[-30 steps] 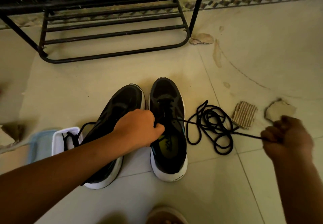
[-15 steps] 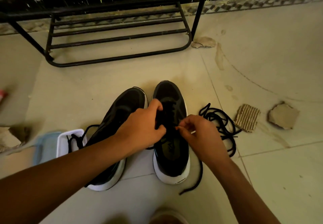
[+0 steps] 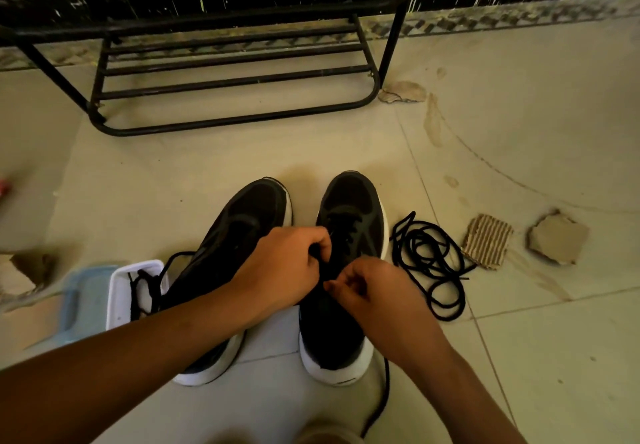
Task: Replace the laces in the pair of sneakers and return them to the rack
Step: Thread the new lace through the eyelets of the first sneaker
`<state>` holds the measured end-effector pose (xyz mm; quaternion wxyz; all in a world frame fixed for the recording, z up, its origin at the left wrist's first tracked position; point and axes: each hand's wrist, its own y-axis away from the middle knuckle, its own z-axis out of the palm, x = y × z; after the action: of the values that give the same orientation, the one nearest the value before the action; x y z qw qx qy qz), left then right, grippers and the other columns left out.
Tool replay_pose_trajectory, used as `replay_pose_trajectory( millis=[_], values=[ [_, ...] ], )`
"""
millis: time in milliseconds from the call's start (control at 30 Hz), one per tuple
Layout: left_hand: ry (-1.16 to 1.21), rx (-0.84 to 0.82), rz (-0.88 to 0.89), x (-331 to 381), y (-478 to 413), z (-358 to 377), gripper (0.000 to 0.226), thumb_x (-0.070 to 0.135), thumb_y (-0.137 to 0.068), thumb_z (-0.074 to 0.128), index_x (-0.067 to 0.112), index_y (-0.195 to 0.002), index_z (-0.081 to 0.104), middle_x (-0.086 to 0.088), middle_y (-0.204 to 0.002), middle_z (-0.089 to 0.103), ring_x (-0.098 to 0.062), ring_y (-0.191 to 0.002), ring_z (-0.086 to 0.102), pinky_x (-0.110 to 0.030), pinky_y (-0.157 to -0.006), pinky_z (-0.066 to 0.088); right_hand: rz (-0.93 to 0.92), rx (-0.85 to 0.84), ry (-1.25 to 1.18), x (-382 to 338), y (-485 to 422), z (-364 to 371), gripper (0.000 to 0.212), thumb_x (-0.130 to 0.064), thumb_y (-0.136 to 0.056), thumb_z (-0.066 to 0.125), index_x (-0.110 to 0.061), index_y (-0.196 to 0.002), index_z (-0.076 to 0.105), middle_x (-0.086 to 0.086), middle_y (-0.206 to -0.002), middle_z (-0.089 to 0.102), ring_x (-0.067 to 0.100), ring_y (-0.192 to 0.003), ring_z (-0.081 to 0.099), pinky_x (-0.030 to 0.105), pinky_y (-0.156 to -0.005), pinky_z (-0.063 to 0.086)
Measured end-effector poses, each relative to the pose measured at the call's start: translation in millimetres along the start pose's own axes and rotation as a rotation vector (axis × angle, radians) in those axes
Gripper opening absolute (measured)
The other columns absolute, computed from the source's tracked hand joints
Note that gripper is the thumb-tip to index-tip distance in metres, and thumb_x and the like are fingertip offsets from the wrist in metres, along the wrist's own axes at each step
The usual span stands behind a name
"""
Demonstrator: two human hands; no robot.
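Two black sneakers with white soles stand side by side on the tiled floor, toes toward the rack: the left sneaker and the right sneaker. Over the right sneaker's eyelets, my left hand pinches the black lace at the tongue. My right hand pinches the same lace just beside it. A loose end of that lace trails down past the heel. A coiled black lace lies on the floor to the right. The black metal shoe rack stands behind.
A white tray holding another black lace sits left of the sneakers, beside a pale blue lid. Cardboard scraps lie on the floor to the right, one more by the rack's leg. A foot shows at the bottom edge.
My right hand, which had pulled the lace taut far out to the right, came back to the right sneaker and now pinches the lace beside my left hand. The view shifted slightly.
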<state>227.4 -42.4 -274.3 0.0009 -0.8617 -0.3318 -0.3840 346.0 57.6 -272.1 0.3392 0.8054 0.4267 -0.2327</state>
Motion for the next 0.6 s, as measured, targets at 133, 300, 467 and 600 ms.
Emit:
replay_pose_trajectory(
  millis=[133, 300, 467, 600],
  values=[
    [-0.002, -0.018, -0.034, 0, -2, 2, 0.031, 0.001, -0.082, 0.049, 0.026, -0.068, 0.063, 0.011, -0.069, 0.06, 0.005, -0.056, 0.053, -0.006, -0.052, 0.035, 0.038, -0.04, 0.168, 0, -2, 6, 0.03, -0.031, -0.098, 0.04, -0.014, -0.089, 0.063, 0.004, -0.078, 0.062, 0.021, -0.072, 0.059, 0.028, -0.058, 0.044],
    [0.073, 0.045, -0.097, 5, 2, 6, 0.027, 0.003, -0.088, 0.05, 0.02, -0.084, 0.069, 0.012, -0.073, 0.06, 0.003, -0.06, 0.057, -0.005, -0.059, 0.045, 0.107, -0.065, 0.407, -2, -9, 10, 0.019, -0.021, -0.097, 0.04, -0.014, -0.1, 0.058, 0.001, -0.079, 0.055, 0.021, -0.074, 0.051, 0.027, -0.061, 0.037],
    [0.167, 0.095, -0.173, 1, 3, 8, 0.029, 0.0, -0.087, 0.051, 0.024, -0.082, 0.068, 0.007, -0.077, 0.065, -0.01, -0.07, 0.063, 0.001, -0.057, 0.041, 0.152, -0.173, 0.341, -13, -21, 11, 0.024, -0.026, -0.098, 0.038, -0.014, -0.092, 0.058, -0.002, -0.066, 0.046, 0.025, -0.081, 0.062, 0.03, -0.067, 0.045],
    [0.255, 0.126, -0.2, -1, 4, 6, 0.035, -0.002, -0.085, 0.053, 0.029, -0.075, 0.065, 0.006, -0.053, 0.06, -0.005, -0.045, 0.054, -0.007, -0.046, 0.04, 0.203, -0.208, 0.153, -11, -27, 14, 0.026, -0.025, -0.096, 0.04, -0.01, -0.093, 0.062, 0.007, -0.083, 0.064, 0.028, -0.083, 0.064, 0.034, -0.071, 0.051]
  ],
)
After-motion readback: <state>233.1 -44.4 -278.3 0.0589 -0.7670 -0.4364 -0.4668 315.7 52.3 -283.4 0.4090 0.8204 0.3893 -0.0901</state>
